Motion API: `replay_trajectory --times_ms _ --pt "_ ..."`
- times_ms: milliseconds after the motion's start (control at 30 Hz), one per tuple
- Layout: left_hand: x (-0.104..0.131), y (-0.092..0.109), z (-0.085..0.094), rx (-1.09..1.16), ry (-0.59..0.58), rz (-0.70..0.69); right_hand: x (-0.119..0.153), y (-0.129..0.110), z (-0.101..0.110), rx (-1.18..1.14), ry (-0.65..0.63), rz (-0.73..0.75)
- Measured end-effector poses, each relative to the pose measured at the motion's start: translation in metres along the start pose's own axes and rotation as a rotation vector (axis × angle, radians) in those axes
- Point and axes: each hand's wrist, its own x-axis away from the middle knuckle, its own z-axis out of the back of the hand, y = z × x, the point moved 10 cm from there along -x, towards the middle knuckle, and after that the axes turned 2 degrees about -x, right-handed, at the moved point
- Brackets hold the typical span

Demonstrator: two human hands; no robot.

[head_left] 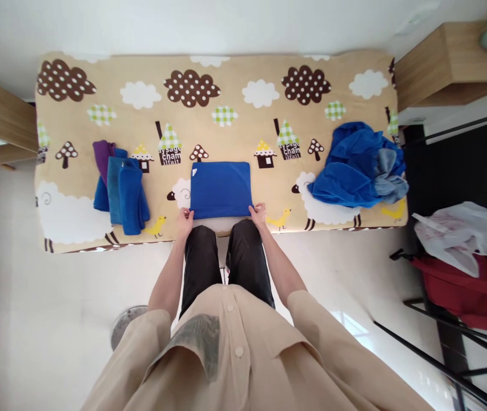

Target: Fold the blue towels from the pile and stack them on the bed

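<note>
A blue towel (220,188) lies flat as a rectangle on the patterned bed cover, right before my knees, with a small white tag at its far left corner. My left hand (185,219) pinches its near left corner. At the near right corner, my right hand (257,214) grips the edge between thumb and fingers. To the left rest several folded towels (122,191), blue, teal and purple, overlapping one another. A crumpled heap of blue and grey-blue cloths (357,165) sits at the right end.
The beige bed cover (234,134) spreads over a long low surface against the wall. Wooden furniture (444,63) stands at its right end, more (1,111) at its left. A white plastic bag (466,231) lies on a red bag (466,291) near a black metal frame (440,371).
</note>
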Motion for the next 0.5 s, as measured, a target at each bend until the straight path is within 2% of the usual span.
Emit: replay_trajectory --times_ms 200,333,500 --pt "0.017 0.011 0.0 0.068 -0.073 -0.045 0.021 -0.031 0.007 0.038 -0.084 0.196" --pt "0.018 0.012 -0.003 0.08 -0.128 -0.029 0.026 -0.032 0.005 -0.001 -0.157 0.176" --pt "0.018 0.005 -0.008 0.043 -0.189 -0.02 0.026 -0.019 0.0 -0.051 -0.208 0.1"
